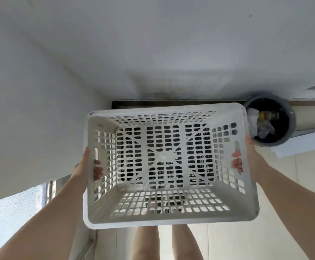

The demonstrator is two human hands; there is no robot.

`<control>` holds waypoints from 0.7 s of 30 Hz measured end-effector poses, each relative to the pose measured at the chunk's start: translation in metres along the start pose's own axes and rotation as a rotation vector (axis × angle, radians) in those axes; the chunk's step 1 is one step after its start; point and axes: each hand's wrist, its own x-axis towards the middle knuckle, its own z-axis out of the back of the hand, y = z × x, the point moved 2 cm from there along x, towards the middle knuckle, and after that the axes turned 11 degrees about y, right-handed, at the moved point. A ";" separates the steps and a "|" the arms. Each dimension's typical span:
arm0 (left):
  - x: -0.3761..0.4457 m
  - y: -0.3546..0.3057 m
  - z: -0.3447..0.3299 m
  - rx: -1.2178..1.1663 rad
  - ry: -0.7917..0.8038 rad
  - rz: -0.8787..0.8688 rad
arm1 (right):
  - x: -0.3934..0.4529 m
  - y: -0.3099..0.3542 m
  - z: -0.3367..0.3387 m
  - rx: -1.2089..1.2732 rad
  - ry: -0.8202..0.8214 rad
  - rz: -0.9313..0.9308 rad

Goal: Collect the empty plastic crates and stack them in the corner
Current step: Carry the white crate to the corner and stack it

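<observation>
in corner, both hands [86,166] grip crate [171,215] handles; bin [291,126] near right rim.

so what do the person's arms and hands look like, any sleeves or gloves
Both forearms are bare as far as the frame shows: no sleeves, gloves, watch or bands. The left hand and right hand carry no visible rings or markings. The upper arms lie out of view.

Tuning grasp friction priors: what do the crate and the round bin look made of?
Crate: looks like moulded plastic, off-white and matte, with a grid of punched slots and cut-out handles through which the left hand and right hand hook their fingers. Bin: probably smooth grey plastic with a slight sheen on its rim; painted metal can't be ruled out.
</observation>
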 end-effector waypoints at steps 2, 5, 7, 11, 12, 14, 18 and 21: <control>0.018 -0.002 -0.006 0.003 -0.014 -0.003 | 0.017 0.004 -0.006 0.003 -0.006 -0.010; 0.043 -0.003 -0.012 0.002 -0.044 -0.008 | 0.041 0.002 -0.013 0.015 -0.031 -0.001; 0.055 -0.001 -0.014 -0.020 -0.103 -0.022 | 0.053 -0.003 -0.013 0.022 -0.075 0.029; 0.065 0.007 -0.015 0.003 -0.221 -0.089 | 0.061 -0.010 -0.013 0.046 -0.192 0.100; 0.066 0.008 -0.014 0.007 -0.227 -0.099 | 0.061 -0.010 -0.013 0.048 -0.220 0.111; 0.069 0.008 -0.014 0.006 -0.215 -0.100 | 0.063 -0.010 -0.014 0.060 -0.244 0.117; 0.068 0.007 -0.015 0.022 -0.201 -0.093 | 0.064 -0.010 -0.014 0.068 -0.270 0.130; 0.066 0.001 -0.017 0.009 -0.157 -0.031 | 0.063 -0.010 -0.015 0.077 -0.274 0.141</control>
